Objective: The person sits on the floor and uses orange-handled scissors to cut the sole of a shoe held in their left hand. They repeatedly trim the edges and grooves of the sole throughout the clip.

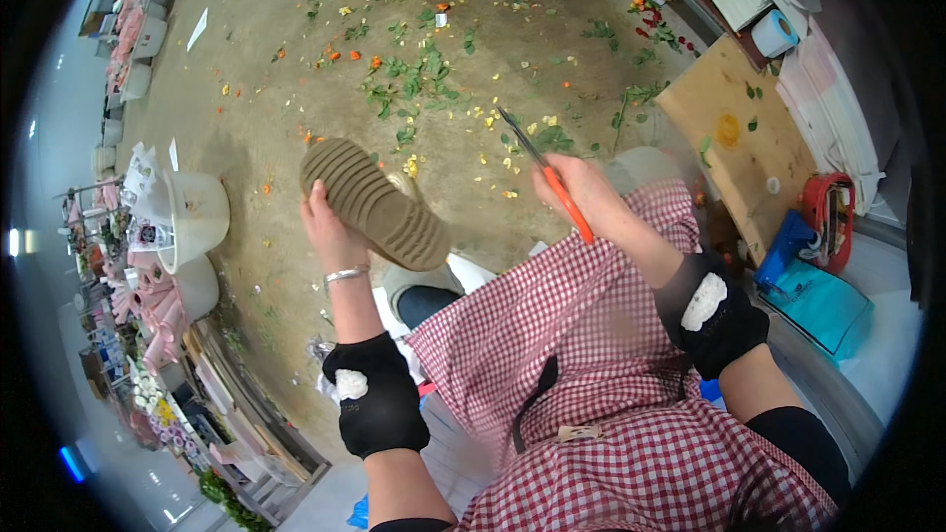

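My left hand [332, 232] is closed round the edge of a brown shoe [370, 205], tilted so that its ridged sole shows. Most of the shoe's upper is hidden behind the sole. In my right hand [576, 189] is a pair of scissors [562, 199] with orange handles, the dark blades pointing up and to the left. The blades look closed together and touch nothing. A gap of floor lies between the scissors and the shoe. Below both hands spreads a red-and-white checked apron [552, 335] over my lap.
Green leaves [424, 74] and yellow and orange petals litter the floor. White tubs [197, 217] and flower racks line the left. At right are a wooden board [734, 128], a red-and-blue tool [826, 222], a turquoise bag [823, 305] and stacked white sheets [828, 108].
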`<state>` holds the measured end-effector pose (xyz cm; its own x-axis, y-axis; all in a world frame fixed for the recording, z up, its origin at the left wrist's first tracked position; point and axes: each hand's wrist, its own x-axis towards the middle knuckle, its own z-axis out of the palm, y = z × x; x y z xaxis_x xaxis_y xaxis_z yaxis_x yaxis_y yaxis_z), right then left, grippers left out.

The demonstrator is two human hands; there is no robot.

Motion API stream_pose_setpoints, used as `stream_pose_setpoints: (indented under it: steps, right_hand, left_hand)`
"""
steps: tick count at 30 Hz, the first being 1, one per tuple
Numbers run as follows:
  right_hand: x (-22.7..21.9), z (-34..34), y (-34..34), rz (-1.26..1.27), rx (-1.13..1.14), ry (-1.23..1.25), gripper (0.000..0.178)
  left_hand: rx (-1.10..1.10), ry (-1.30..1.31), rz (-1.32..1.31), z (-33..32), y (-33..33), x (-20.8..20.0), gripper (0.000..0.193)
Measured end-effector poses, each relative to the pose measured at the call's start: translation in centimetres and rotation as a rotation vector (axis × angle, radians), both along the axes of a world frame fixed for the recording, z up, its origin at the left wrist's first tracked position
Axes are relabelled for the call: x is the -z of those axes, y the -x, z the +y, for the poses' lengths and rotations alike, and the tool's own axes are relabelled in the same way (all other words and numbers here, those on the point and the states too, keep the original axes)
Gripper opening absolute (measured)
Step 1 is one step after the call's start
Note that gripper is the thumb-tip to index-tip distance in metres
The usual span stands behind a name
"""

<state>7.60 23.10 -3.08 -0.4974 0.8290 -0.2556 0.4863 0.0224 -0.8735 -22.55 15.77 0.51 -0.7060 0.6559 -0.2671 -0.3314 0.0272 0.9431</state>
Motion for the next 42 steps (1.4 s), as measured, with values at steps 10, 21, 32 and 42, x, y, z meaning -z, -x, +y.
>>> stream_pose_setpoints:
  steps: [10, 21, 32, 42]
  right_hand:
    - [-7.2, -9.2, -5.0, 0.303, -0.15, 0.492, 0.028]
    - [-12.5, -14.5, -6.8, 0.294, -0.518, 0.581, 0.034]
    - [-14.3, -17.3, -6.1, 0.039, -0.687, 0.44, 0.027]
    - [-11.5, -16.2, -7.1, 0.328, -0.495, 0.805, 0.063]
  left_hand:
    - [0.017, -0.249, -0.122, -8.3, -3.2, -5.0, 0.044]
    - [0.191, -0.453, -0.467, -14.7, -9.1, -5.2, 0.054]
    - [0.198, -0.392, -0.491, -15.3, -12.3, -5.1, 0.054]
    - [0.239, -0.333, -0.607, -15.0, -14.4, -4.1, 0.05]
